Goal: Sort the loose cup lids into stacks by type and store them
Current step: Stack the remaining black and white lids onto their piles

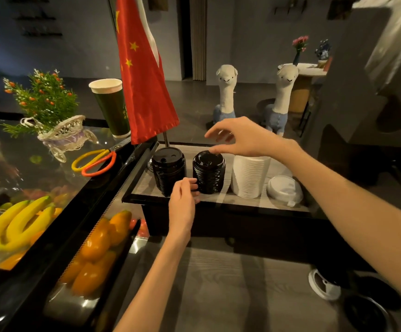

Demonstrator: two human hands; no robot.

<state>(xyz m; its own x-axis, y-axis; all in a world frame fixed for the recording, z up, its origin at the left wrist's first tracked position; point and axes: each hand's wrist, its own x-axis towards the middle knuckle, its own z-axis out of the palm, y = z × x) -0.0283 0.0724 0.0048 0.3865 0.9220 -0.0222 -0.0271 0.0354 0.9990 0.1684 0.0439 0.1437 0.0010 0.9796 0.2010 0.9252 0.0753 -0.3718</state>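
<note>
Down at the base of the middle black lid stack (209,172), the left hand (182,202) has its grip curled against the stack's lower left side, fingertips touching the ribbed edge. Above it, the right hand (240,137) hovers over the top of the same stack with fingers spread and loosely bent; its thumb lies at the stack's top rim, but whether it actually touches cannot be told, and it holds nothing.

That stack stands on a grey wood-grain tray (142,185) with a dark rim, between another black lid stack (168,170) just to its left and a taller white lid stack (251,176) just to its right. A single white lid (284,189) lies flat on the tray at the far right, beside the white stack.

Behind the tray's left corner a red flag (142,80) hangs from a pole, and a dark green paper cup (112,106) stands on the glass counter (27,152) next to it. Scissors with yellow and orange handles (94,162) lie on the glass, near a small white basket of green sprigs (51,116). Under the glass are bananas (19,221) and oranges (98,243). Two toy alpacas (225,92) stand further back.
</note>
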